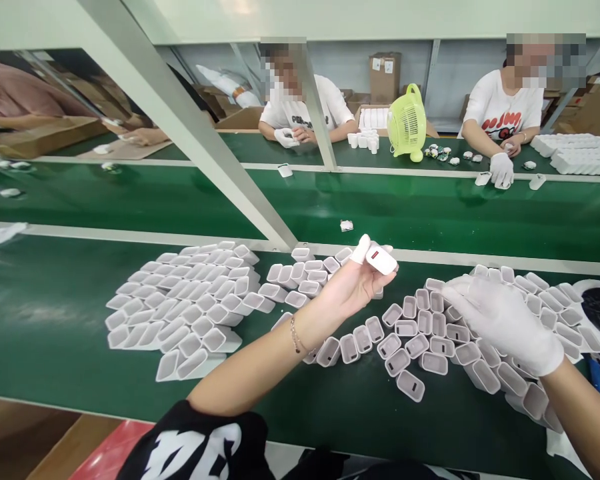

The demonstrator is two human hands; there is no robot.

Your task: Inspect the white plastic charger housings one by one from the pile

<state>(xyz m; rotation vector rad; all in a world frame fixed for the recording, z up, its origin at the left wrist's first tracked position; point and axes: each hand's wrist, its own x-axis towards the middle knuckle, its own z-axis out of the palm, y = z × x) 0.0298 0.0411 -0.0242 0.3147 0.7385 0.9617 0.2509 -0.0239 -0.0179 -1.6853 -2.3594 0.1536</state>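
Observation:
My left hand [367,280], bare apart from a white cover on the thumb, grips a white plastic housing [381,261] above the bench. A small dark red slot shows on the housing's end face. My right hand [500,320], in a white glove, reaches over a crowd of open-topped white housings [434,363]. Its fingers are stretched out, with the fingertips beside the rim of one housing [435,285]; whether they touch it is hard to see. Several of the housings near my hands have a dark slot in the bottom.
A large block of white housings [185,293] stands on the green bench [55,307] to the left. A slanted metal post [195,133] rises ahead. Beyond lies a green conveyor [430,213] with a small white part [347,226]. Co-workers sit opposite, near a green fan [408,123]. Blue-handled pliers [596,375] lie right.

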